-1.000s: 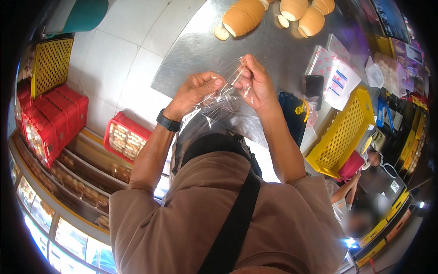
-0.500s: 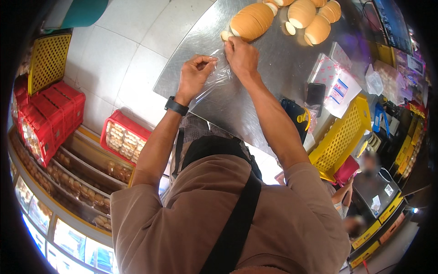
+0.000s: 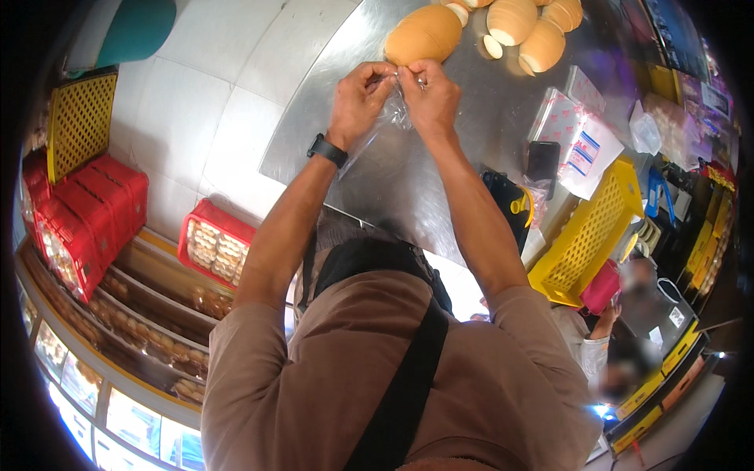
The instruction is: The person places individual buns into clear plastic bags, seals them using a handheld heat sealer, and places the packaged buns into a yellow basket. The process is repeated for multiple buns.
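Observation:
My left hand (image 3: 360, 104) and my right hand (image 3: 431, 100) meet over the steel table, fingertips pinched together on a clear plastic bag (image 3: 399, 116). The thin film hangs from them toward me. Just beyond my fingertips lies a large golden-brown bread loaf (image 3: 424, 35), outside the bag as far as I can see. Several more loaves (image 3: 512, 22) rest farther back to the right, with a small pale end piece of bread (image 3: 492, 47) beside them. A dark watch sits on my left wrist.
Right of my arm are a black phone (image 3: 543, 160), printed paper packets (image 3: 552, 115) and a yellow crate (image 3: 591, 235). Red crates (image 3: 98, 216) of bread and shelves stand at left. A person's arm (image 3: 603, 326) shows at lower right. The steel table (image 3: 314, 133) has a curved left edge.
My left hand has moved right and up to meet my right hand, which has shifted slightly right and down. The nearest loaf sits slightly farther left, and its near end piece no longer shows.

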{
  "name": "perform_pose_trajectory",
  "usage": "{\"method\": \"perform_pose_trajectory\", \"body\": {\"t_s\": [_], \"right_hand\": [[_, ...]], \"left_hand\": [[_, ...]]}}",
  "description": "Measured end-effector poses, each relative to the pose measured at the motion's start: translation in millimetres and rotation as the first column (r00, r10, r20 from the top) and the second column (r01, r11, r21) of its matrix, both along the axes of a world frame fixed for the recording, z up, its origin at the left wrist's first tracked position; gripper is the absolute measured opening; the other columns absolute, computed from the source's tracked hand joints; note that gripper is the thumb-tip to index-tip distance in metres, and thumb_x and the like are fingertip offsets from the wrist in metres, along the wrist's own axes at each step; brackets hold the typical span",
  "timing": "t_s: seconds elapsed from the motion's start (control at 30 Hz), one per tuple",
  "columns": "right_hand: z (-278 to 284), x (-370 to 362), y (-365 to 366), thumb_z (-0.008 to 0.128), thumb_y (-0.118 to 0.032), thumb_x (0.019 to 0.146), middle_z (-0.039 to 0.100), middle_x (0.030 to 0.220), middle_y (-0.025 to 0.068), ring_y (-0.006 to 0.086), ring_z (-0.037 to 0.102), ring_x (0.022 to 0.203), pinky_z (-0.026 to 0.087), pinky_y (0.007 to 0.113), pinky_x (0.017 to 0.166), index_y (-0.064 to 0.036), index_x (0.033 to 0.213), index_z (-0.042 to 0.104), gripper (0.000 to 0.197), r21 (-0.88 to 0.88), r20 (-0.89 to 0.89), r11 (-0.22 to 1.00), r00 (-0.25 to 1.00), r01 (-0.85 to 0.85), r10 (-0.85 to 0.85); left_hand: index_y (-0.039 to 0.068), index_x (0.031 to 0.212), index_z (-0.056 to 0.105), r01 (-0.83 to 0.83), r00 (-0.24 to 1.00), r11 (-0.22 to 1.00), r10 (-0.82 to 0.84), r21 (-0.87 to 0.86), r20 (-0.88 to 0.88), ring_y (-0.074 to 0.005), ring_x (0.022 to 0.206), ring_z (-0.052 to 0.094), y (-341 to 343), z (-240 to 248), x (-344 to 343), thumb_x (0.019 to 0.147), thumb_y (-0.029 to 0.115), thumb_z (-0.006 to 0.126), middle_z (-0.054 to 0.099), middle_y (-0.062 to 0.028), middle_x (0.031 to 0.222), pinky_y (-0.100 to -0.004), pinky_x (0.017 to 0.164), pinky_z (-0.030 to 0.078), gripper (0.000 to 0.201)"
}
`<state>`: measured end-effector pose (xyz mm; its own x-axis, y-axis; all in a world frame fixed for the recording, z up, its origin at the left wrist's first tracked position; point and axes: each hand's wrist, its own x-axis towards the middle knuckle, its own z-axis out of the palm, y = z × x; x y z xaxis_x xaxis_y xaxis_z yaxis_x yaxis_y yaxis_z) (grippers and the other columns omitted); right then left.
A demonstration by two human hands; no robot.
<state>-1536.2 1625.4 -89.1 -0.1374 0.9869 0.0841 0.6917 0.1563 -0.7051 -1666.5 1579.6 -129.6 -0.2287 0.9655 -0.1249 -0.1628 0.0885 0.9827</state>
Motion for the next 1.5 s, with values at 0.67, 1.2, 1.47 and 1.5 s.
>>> {"method": "perform_pose_trajectory", "body": {"t_s": [0.67,1.2,1.47,1.5], "right_hand": [[11,74,135,0.081,-0.018,0.078,0.049,0.149,0.0165,0.016,0.062,0.11,0.049,0.032,0.087,-0.0057,0.088,0.069,0.019,-0.443,-0.415,0.854,0.907,-0.273,0.075],[3,60,143,0.067,-0.003,0.086,0.041,0.156,0.0128,0.0243,0.042,0.14,0.035,0.035,0.113,0.0038,0.117,0.064,0.031,-0.297,-0.486,0.829,0.823,-0.473,0.295],[-16,46,94,0.064,-0.008,0.087,0.058,0.125,0.0107,0.0187,0.054,0.102,0.043,0.033,0.093,-0.0028,0.092,0.055,0.012,-0.126,-0.416,0.947,0.883,-0.295,0.219],[-16,44,85,0.064,-0.009,0.088,0.06,0.121,0.0099,0.0181,0.054,0.1,0.044,0.033,0.092,-0.0032,0.094,0.054,0.013,-0.053,-0.41,0.958,0.881,-0.282,0.237]], "left_hand": [[0.001,0.098,0.065,-0.338,0.918,0.941,0.332,0.009,-0.217,-0.0052,0.079,0.056,18,14,37,0.093,0.012,0.071,0.064,-0.0005,0.093,-0.022,0.07,0.048,0.013],[0.002,0.093,0.065,-0.387,0.91,0.911,0.351,-0.142,-0.221,-0.0086,0.071,0.056,18,30,35,0.097,0.017,0.063,0.065,-0.0028,0.08,-0.029,0.065,0.049,0.016],[0.0,0.105,0.066,-0.355,0.93,0.904,0.366,-0.237,0.006,-0.0079,0.085,0.063,-1,10,24,0.097,0.019,0.067,0.07,-0.0027,0.092,-0.0276,0.082,0.054,0.021],[0.0,0.105,0.066,-0.337,0.929,0.907,0.364,-0.251,0.066,-0.0076,0.087,0.063,-5,13,20,0.097,0.019,0.067,0.069,-0.0022,0.094,-0.0276,0.084,0.053,0.021]]}}
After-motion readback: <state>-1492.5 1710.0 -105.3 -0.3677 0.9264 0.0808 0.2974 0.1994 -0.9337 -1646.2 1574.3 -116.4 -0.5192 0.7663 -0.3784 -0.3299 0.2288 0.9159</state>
